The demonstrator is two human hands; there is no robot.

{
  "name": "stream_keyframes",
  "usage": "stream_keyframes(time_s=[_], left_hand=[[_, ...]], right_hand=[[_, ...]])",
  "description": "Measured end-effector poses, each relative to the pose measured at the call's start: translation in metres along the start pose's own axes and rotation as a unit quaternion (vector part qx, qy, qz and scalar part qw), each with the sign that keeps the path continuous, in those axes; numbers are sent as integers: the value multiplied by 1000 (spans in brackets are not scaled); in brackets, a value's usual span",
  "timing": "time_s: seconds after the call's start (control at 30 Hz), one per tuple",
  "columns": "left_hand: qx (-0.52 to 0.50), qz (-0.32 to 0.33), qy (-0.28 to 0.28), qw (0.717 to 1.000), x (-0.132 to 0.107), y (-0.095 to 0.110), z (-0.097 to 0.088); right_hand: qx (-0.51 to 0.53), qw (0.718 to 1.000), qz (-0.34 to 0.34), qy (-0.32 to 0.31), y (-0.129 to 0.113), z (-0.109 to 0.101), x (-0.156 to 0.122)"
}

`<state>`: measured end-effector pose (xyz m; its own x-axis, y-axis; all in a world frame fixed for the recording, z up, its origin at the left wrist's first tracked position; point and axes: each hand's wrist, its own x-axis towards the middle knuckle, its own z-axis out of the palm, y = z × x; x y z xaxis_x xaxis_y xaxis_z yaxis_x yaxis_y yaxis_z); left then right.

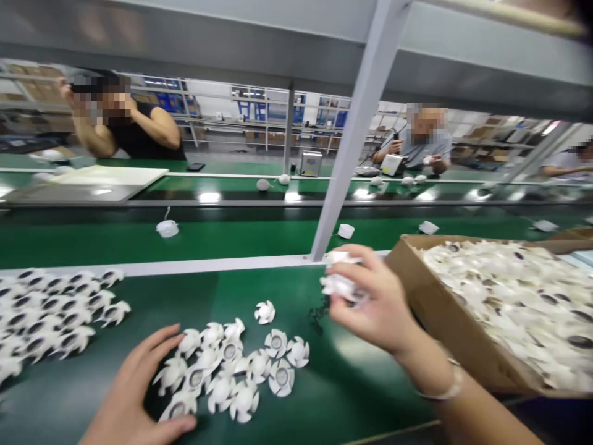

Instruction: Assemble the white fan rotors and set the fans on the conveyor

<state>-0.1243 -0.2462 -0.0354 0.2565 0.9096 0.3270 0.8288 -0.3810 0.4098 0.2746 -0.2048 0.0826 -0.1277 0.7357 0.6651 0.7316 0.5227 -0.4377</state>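
My right hand is raised above the green mat, fingers closed round a handful of small white plastic impellers. My left hand lies low at the front left, fingers spread and curved against the edge of a loose pile of the same white impellers on the mat. It holds nothing. A second, denser group of impellers sits at the far left of the mat.
An open cardboard box full of impellers stands at the right. A slanted grey post rises from the bench rail. Beyond it runs a green conveyor with white round parts. Other people sit across the line.
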Motion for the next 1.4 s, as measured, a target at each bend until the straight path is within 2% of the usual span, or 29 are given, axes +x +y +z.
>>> stream_keyframes(time_s=[0.1,0.17,0.23,0.3,0.37,0.47,0.6,0.73,0.87,0.97,1.07,1.23,1.3,1.4], left_hand=[[5,-6,-35,999,1,9,5],[18,2,-56,998,3,14,8],[23,-1,-59,998,7,18,11],[19,-9,-62,998,14,21,14],[8,-7,-77,997,22,22,16],[-16,7,-93,996,35,21,19],[-49,21,-120,991,47,18,16],[-98,13,-133,986,63,17,5],[-104,-5,-118,988,104,13,-6],[-103,25,-148,983,145,7,-8],[-125,70,-221,965,181,3,-3],[-160,155,-379,898,226,12,13],[-165,157,-424,877,238,16,18],[-162,130,-460,863,253,17,22]], right_hand=[[67,989,-28,-130,-14,78,4],[63,973,-83,-206,-21,114,8],[44,949,-165,-265,-27,138,13],[23,924,-234,-300,-32,151,17],[27,912,-260,-317,-35,157,19],[85,906,-254,-328,-35,155,21],[148,909,-222,-319,-25,138,25],[155,945,-155,-244,-2,113,32],[143,975,-31,-168,34,88,36],[108,969,71,-209,60,73,36],[88,948,122,-280,77,62,35],[65,894,191,-401,85,55,30],[47,875,212,-433,87,55,29],[17,860,223,-459,87,55,29]])
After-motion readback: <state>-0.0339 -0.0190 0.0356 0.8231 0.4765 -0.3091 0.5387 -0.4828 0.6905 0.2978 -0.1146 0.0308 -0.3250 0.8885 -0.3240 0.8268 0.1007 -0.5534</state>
